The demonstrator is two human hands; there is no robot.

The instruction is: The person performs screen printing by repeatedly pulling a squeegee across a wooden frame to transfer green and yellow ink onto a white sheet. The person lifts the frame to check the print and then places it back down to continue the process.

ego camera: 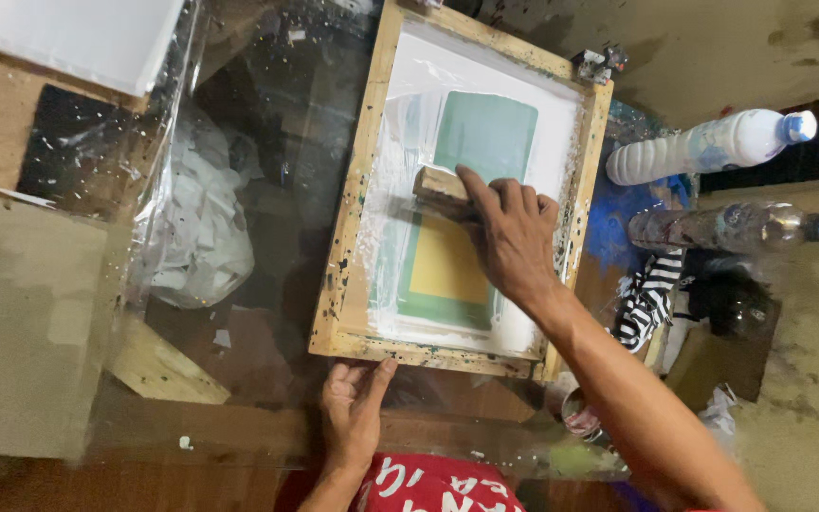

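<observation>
A wooden screen-printing frame (353, 199) lies on a glass-topped table, its mesh smeared with white ink over a green and yellow rectangle (447, 270). My right hand (514, 237) grips a wooden squeegee (436, 185) laid across the middle of the screen. My left hand (353, 408) rests flat on the table, fingers spread, its fingertips touching the frame's near edge.
Two plastic bottles (713, 147) (732, 226) lie to the right of the frame, above a striped cloth (646, 299). Crumpled white plastic (196, 232) shows under the glass at left. A white board (78, 38) sits at the far left corner. A metal clamp (597, 64) holds the frame's far corner.
</observation>
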